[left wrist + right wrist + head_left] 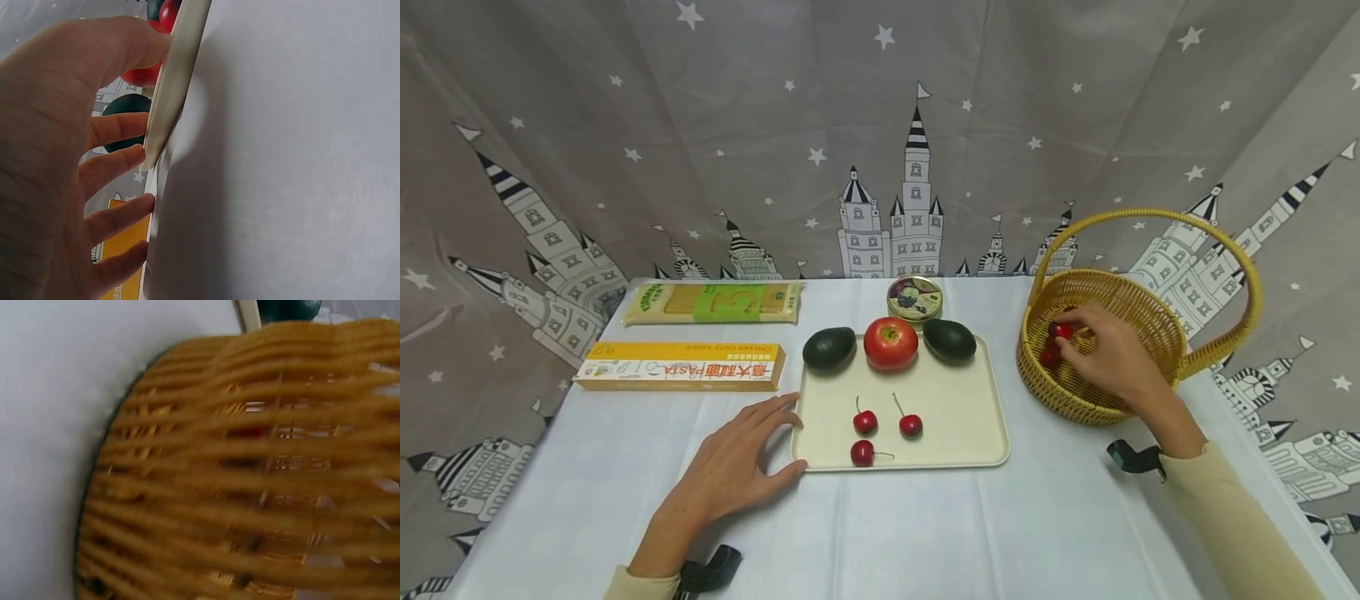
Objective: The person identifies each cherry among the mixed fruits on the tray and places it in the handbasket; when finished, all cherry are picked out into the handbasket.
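Observation:
Inside the yellow wicker basket [1067,408], my right hand [1108,354] pinches a red cherry [1061,331] between thumb and fingers. More red fruit [1049,357] lies just below it in the basket. In the right wrist view the woven basket wall [250,462] hides this hand. My left hand [737,458] rests at the left edge of the cream tray [955,433], fingers spread, thumb on the rim [178,81]. Three stemmed cherries lie on the tray: one left [865,422], one right [911,426], one near the front rim [862,453].
Along the tray's back sit a red tomato-like fruit [891,343] and dark green avocados, left [830,348] and right [950,341]. Behind them is a round tin [915,298]. A pasta packet [715,302] and pasta box [681,367] lie back left. The basket's handle [1150,213] arches high.

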Demonstrator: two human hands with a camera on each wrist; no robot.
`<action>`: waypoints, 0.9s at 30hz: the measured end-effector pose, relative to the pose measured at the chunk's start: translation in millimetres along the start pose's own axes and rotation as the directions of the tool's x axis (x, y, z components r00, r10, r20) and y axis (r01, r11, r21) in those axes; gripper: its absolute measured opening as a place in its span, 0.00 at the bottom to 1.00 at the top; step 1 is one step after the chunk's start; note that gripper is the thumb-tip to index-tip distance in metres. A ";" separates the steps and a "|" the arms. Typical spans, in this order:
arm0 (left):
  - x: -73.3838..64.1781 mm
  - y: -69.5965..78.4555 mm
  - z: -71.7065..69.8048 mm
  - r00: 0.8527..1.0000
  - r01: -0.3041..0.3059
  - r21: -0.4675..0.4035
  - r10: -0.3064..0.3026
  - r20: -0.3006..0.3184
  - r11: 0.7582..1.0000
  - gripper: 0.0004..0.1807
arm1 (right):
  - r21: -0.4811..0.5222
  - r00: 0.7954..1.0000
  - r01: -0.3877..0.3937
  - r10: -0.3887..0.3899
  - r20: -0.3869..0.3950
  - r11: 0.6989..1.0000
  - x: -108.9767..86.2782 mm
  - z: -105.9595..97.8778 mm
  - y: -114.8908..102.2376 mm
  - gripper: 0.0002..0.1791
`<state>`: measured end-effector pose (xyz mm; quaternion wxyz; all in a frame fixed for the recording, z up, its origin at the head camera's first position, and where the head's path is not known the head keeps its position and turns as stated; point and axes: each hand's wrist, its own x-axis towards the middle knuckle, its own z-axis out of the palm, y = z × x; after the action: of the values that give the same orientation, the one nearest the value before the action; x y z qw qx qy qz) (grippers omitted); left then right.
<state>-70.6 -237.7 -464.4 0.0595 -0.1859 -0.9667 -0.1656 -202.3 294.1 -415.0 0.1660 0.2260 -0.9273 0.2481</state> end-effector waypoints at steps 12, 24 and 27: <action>0.5 -0.5 -0.6 1.000 0.008 -0.008 -0.007 0.013 1.000 0.27 | -0.053 0.997 -0.048 0.051 0.052 0.997 -3.3 -8.9 22.4 0.19; 0.3 -0.7 -0.9 1.000 0.018 -0.010 -0.018 0.025 1.000 0.28 | -0.070 0.984 -0.126 0.134 0.114 0.990 -3.7 -12.8 43.8 0.18; 0.1 -0.9 -0.6 0.999 0.023 -0.010 -0.022 0.029 1.000 0.28 | -0.065 0.978 -0.149 0.157 0.136 0.987 -2.8 -13.0 47.7 0.17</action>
<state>-71.0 -238.7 -464.1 0.0427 -0.1776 -0.9686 -0.1688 -221.4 339.0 -423.9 0.0868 0.1661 -0.9577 0.2182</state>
